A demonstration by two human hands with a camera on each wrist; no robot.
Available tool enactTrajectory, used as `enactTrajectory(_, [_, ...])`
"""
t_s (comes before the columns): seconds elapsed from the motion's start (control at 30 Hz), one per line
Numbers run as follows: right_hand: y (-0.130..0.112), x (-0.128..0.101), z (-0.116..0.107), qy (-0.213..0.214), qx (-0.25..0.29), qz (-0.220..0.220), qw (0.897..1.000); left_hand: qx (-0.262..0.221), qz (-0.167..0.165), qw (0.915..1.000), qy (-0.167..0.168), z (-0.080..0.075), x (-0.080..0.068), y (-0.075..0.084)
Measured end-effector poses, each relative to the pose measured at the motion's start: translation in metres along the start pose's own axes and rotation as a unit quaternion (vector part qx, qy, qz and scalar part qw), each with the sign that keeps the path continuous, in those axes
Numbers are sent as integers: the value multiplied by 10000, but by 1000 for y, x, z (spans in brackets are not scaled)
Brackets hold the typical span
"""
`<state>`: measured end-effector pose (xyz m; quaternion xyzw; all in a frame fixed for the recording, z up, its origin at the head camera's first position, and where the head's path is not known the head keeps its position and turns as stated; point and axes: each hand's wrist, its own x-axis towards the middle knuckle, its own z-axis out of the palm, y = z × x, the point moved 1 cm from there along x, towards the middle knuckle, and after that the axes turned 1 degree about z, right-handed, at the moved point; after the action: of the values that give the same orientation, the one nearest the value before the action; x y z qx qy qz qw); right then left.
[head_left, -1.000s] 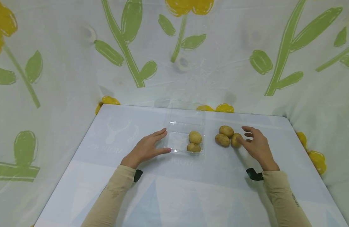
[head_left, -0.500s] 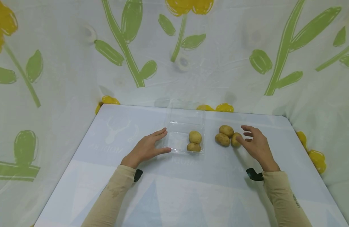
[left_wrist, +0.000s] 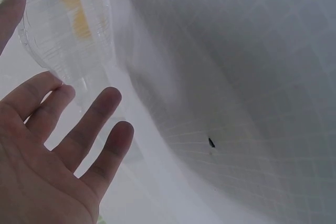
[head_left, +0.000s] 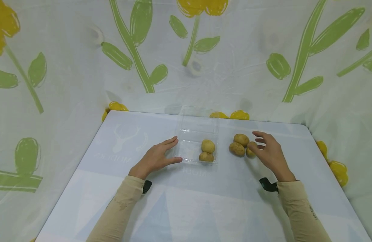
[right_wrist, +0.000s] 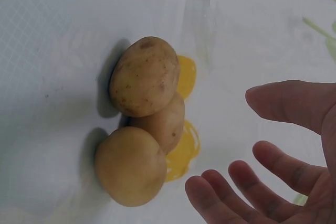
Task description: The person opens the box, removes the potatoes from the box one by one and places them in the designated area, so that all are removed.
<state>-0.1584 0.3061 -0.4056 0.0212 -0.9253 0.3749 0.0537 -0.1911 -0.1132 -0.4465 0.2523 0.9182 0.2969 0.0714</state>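
Three potatoes lie together on the table: one at the back [head_left: 241, 139], one at the left [head_left: 237, 149] and one at the right [head_left: 250, 149]. My right hand [head_left: 266, 151] hovers by the right one, fingers spread and holding nothing. In the right wrist view its fingers [right_wrist: 273, 156] stay apart from the potatoes [right_wrist: 145, 76], the nearest being the lower one [right_wrist: 131, 165]. A clear plastic container [head_left: 192, 134] holds two potatoes [head_left: 208, 146] [head_left: 206, 156]. My left hand [head_left: 161, 155] lies flat on the table against the container's left side, its fingers [left_wrist: 79, 129] straight beside the clear box [left_wrist: 68, 35].
The pale blue table [head_left: 186, 208] ends at a far edge [head_left: 264, 121] just behind the container. A white cloth with green and yellow flowers [head_left: 204, 60] hangs all round it. Black wrist straps [head_left: 266, 185] sit at both cuffs.
My right hand has drifted a little left and forward, closer to the loose potatoes. The left hand, the container and the potatoes have not moved.
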Motion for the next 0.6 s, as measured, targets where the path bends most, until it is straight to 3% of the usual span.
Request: enactTrajectory(0.6, [-23, 10, 2, -34, 146, -67, 9999, 47, -26, 10000, -38, 0, 1, -1])
